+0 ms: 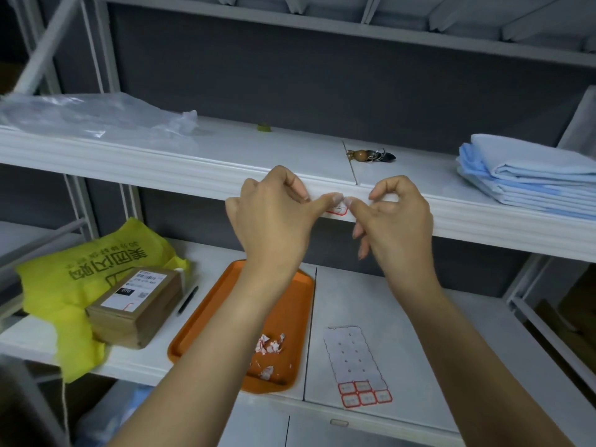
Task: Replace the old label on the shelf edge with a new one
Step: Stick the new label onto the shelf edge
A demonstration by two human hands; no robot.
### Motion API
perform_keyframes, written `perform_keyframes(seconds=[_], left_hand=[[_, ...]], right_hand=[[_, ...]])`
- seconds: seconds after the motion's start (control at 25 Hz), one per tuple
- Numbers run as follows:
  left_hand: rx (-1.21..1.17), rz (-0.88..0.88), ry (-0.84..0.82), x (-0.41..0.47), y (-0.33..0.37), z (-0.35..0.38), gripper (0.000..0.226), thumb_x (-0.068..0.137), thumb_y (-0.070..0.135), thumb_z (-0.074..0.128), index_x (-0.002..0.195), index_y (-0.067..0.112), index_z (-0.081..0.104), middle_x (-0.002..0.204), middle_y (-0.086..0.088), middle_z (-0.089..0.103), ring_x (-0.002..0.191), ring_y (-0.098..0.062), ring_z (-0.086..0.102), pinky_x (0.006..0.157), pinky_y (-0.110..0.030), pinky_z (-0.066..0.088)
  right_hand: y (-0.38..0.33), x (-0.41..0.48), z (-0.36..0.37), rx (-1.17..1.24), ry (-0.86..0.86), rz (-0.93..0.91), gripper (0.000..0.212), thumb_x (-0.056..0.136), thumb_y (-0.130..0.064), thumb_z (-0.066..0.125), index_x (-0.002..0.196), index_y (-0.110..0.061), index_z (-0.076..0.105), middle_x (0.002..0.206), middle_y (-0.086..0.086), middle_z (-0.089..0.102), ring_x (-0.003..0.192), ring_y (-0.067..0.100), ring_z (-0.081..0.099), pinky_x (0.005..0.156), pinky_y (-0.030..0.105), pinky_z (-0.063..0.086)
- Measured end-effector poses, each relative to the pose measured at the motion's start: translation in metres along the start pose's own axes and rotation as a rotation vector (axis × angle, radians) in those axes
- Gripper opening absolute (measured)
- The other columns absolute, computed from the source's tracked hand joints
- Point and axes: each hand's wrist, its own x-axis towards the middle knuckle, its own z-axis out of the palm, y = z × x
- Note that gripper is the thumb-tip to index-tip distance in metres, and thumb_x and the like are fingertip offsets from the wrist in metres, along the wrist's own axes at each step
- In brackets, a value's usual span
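Running across the middle of the view, the white shelf edge (161, 162) is seen, with a lower shelf (419, 333) beneath it. A yellow bag (64, 285) is slumped at the left of that lower shelf, and folded blue cloths (522, 175) are stacked up top at the right. An orange tray (290, 317) is laid below, with a cardboard box (138, 308) just beside it on the bag. The left hand (274, 221) and right hand (396, 227) are raised to the shelf edge, fingers curled, thumb tips met. A label sheet (354, 359) is laid right of the tray, and torn scraps (269, 343) are scattered in it. The red-bordered label (339, 210) is found on the shelf edge under both thumb tips. Whether it is nipped or only pressed cannot be told.
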Motion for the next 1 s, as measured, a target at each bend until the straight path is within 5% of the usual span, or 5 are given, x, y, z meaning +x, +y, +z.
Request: perform_keyframes(seconds=[0.64,1.0], left_hand=[[-0.101,-0.051,-0.011,-0.008,-0.024,-0.005,0.039,0.071,0.064,0.072,0.069,0.028,0.056,0.068,0.012,0.063,0.072,-0.003,0.061,0.082,-0.028,0.022],[-0.017,0.011,-0.070,-0.033,-0.037,0.005,0.031,0.084,0.057,0.063,0.072,0.029,0.058,0.073,0.016,0.060,0.087,-0.011,0.057,0.080,-0.028,0.025]], right_hand=[[0.014,-0.006,0.001,-0.098,0.027,-0.054,0.032,0.083,-0.025,0.074,0.084,-0.028,0.043,0.058,-0.004,0.063,0.037,0.003,0.054,0.034,0.013,0.038],[0.059,-0.024,0.002,-0.259,0.109,-0.160,0.023,0.086,-0.024,0.069,0.087,-0.024,0.046,0.066,-0.006,0.058,0.056,0.010,0.060,0.053,0.036,0.055]])
